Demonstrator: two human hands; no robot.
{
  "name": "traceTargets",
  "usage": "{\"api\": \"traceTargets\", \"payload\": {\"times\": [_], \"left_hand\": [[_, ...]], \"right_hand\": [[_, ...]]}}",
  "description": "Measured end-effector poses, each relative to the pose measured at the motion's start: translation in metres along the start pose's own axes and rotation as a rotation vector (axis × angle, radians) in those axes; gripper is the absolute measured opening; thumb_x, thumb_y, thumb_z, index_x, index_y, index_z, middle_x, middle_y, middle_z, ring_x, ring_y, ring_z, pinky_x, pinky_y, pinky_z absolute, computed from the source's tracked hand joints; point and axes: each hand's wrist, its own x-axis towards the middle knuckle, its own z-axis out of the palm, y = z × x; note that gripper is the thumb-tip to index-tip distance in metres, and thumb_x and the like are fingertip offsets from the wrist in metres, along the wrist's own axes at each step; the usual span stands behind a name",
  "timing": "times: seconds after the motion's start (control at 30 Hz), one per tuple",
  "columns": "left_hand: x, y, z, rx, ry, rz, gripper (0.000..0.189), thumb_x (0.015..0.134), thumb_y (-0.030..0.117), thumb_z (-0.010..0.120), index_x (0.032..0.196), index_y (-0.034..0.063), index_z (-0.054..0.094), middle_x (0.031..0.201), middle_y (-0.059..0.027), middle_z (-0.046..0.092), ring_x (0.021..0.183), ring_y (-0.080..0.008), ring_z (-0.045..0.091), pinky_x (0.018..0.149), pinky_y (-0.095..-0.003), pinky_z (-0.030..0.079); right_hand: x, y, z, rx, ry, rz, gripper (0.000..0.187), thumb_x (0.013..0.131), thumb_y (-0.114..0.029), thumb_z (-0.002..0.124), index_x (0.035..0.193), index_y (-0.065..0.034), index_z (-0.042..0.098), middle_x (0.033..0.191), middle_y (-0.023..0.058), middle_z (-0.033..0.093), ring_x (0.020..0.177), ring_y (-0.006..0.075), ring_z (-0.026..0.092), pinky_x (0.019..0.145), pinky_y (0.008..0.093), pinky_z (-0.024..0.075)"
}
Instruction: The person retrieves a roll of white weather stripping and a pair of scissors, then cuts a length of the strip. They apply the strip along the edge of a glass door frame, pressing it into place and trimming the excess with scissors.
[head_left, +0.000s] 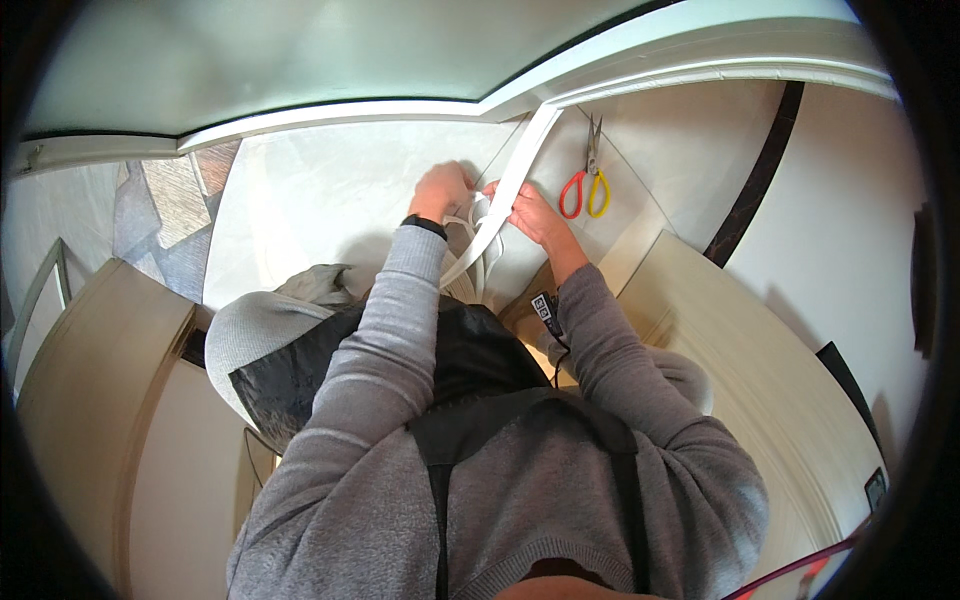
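Note:
A flat white strip (517, 165) runs down from the corner of a white frame and curves in front of my hands towards my lap. My left hand (442, 187) is on its left, with fingers pinched on a thin white strip end (479, 197). On the other side, my right hand (534, 212) is partly hidden behind the flat strip, its fingertips at the same thin end. Thin white loops (491, 251) hang below my hands, above a bundle of pale strips (463, 276). Scissors (592, 169) with one red and one yellow handle lie on the floor right of my right hand.
A white-framed frosted panel (262, 67) spans the top of the view. Pale floor tiles (322, 187) lie below it, with a patch of stone-patterned flooring (176, 202) at the left. Cream panels (720, 322) stand on both sides. A small black device with a cable (546, 313) is at my right forearm.

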Motion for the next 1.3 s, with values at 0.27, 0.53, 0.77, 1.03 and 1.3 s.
{"api": "traceTargets", "payload": {"times": [0.27, 0.53, 0.77, 1.03, 1.3], "left_hand": [[-0.036, 0.030, -0.027, -1.105, -0.312, 0.294, 0.042, 0.084, 0.019, 0.074, 0.124, 0.0104, 0.064, 0.102, -0.0006, 0.073, 0.076, -0.0004, 0.060, 0.060, -0.0156, 0.041], [-0.037, 0.044, -0.006, -1.134, -0.146, 0.277, 0.036, 0.084, 0.015, 0.075, 0.118, 0.0069, 0.066, 0.096, 0.0001, 0.071, 0.080, -0.0064, 0.064, 0.071, -0.0216, 0.051], [-0.035, 0.060, -0.017, -1.092, -0.157, 0.464, 0.029, 0.085, 0.005, 0.071, 0.114, 0.0033, 0.065, 0.097, -0.0027, 0.071, 0.086, -0.0089, 0.065, 0.080, -0.0240, 0.053], [-0.038, 0.047, -0.015, -1.096, -0.244, 0.271, 0.033, 0.088, 0.015, 0.071, 0.119, 0.0079, 0.062, 0.096, 0.0012, 0.070, 0.084, -0.0041, 0.063, 0.073, -0.0201, 0.053], [-0.023, 0.035, 0.017, -1.171, -0.166, 0.222, 0.021, 0.086, 0.009, 0.072, 0.107, 0.0047, 0.068, 0.088, -0.0009, 0.069, 0.073, -0.0053, 0.062, 0.067, -0.0188, 0.053]], "right_hand": [[0.012, 0.026, 0.000, -0.131, 0.261, 0.005, 0.019, 0.095, -0.006, 0.056, 0.111, -0.0002, 0.063, 0.098, 0.0056, 0.066, 0.083, 0.0176, 0.063, 0.073, 0.0322, 0.0536], [0.034, 0.042, 0.001, -0.561, 0.396, -0.279, 0.025, 0.091, -0.019, 0.056, 0.107, -0.0023, 0.067, 0.094, 0.0096, 0.071, 0.085, 0.0192, 0.067, 0.072, 0.0331, 0.0529], [0.020, 0.007, -0.010, -1.062, 0.563, -0.380, 0.022, 0.087, -0.025, 0.060, 0.094, -0.0083, 0.073, 0.081, 0.0142, 0.072, 0.076, 0.0309, 0.071, 0.067, 0.0416, 0.0549], [-0.027, 0.121, 0.000, -1.282, 0.188, -0.099, 0.019, 0.082, -0.011, 0.064, 0.099, -0.0051, 0.068, 0.087, 0.0228, 0.067, 0.085, 0.0413, 0.065, 0.074, 0.0478, 0.0510], [-0.013, 0.046, -0.029, -1.235, 0.627, -0.281, 0.024, 0.087, -0.021, 0.061, 0.101, -0.0022, 0.066, 0.080, 0.0210, 0.066, 0.073, 0.0301, 0.066, 0.066, 0.0415, 0.0498]]}}
